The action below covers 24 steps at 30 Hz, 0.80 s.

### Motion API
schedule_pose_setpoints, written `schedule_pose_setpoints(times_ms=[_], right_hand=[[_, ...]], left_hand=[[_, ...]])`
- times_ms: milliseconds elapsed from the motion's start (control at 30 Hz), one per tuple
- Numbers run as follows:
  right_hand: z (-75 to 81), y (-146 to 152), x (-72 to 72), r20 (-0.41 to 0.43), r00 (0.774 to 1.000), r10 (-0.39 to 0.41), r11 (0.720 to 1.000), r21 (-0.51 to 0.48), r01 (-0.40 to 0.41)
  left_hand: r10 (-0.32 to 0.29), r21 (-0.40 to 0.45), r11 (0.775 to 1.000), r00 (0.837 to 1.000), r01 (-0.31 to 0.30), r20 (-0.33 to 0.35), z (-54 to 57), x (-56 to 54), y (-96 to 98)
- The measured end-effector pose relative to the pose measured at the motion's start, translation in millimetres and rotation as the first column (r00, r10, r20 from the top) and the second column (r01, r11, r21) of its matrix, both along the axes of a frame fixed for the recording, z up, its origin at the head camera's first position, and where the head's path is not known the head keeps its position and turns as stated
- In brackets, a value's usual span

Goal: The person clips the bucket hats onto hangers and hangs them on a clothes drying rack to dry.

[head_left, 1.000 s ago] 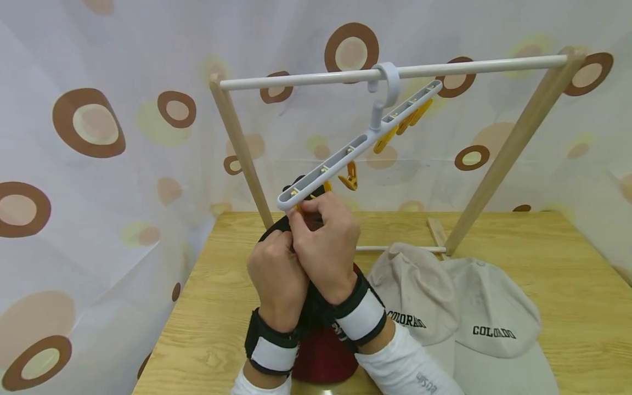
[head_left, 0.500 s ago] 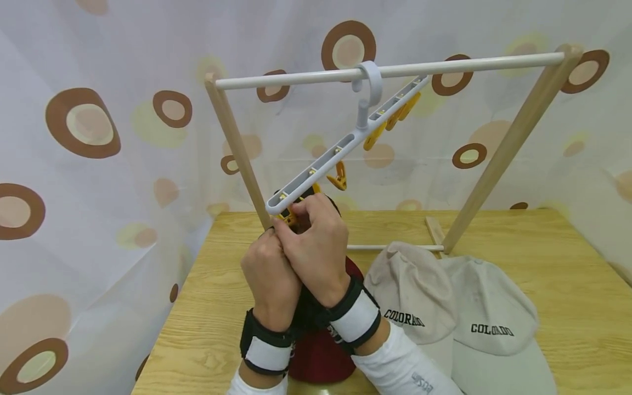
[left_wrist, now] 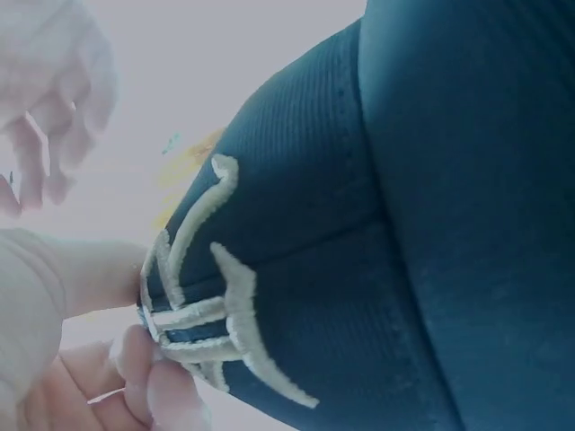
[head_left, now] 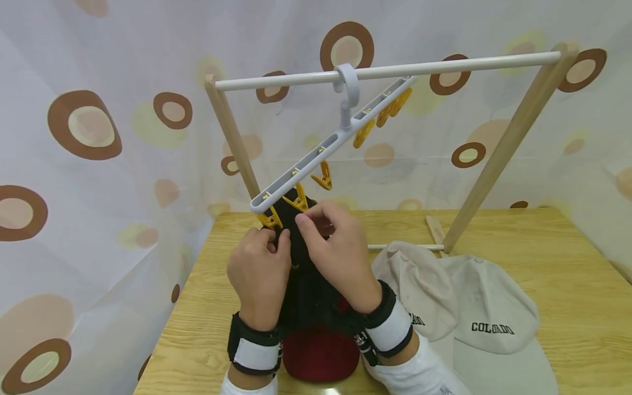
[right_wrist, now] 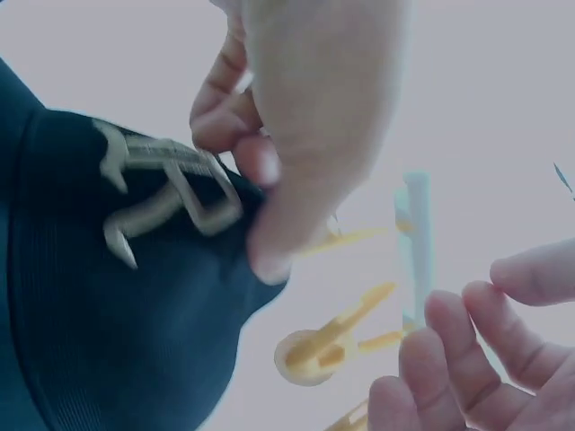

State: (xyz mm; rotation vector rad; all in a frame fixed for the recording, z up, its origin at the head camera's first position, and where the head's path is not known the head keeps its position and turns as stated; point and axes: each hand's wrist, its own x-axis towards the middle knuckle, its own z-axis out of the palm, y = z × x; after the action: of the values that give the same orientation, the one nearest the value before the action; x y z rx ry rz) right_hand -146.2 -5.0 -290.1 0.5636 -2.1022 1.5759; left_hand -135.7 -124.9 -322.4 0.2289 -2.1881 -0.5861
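Observation:
A dark cap [head_left: 306, 291] with a red brim [head_left: 321, 355] hangs at the near end of a grey clip hanger [head_left: 301, 165]. Two yellow clips, one yellow clip [head_left: 270, 220] at the hanger's tip and another clip [head_left: 298, 201] beside it, meet its upper edge. My left hand [head_left: 261, 271] pinches the cap just under the end clip. Pale embroidery [left_wrist: 243, 305] shows beside those fingers in the left wrist view. To the right, my right hand [head_left: 340, 255] is held loosely curled near the second clip; its fingers [right_wrist: 449, 359] hold nothing in the right wrist view.
The hanger hooks over a white rod [head_left: 444, 67] on a wooden stand [head_left: 511, 148]. More yellow clips [head_left: 364, 133] dangle along it. Two beige caps, one cap [head_left: 419, 285] overlapping another cap [head_left: 494, 307], lie on the wooden table [head_left: 558, 247] at right.
My hands, close together before, have drawn apart; the right has come off the clip and moved right. The hanger has slid left along the rod. Both clips at the cap now show plainly.

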Motion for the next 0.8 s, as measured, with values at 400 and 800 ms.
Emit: schedule_pose_setpoints(times_ms=[400, 800], right_hand=[[-10.0, 33, -0.2, 0.134, 0.991, -0.031, 0.998, -0.051, 0.038], [-28.4, 49, -6.4, 0.159, 0.987, -0.032, 0.998, -0.051, 0.04]], left_hand=[[0.049, 0.033, 0.998, 0.998, -0.05, 0.034, -1.1, 3.1, -28.6], [0.181, 0.114, 0.978, 0.983, -0.177, -0.035, -5.6, 0.6, -66.6]])
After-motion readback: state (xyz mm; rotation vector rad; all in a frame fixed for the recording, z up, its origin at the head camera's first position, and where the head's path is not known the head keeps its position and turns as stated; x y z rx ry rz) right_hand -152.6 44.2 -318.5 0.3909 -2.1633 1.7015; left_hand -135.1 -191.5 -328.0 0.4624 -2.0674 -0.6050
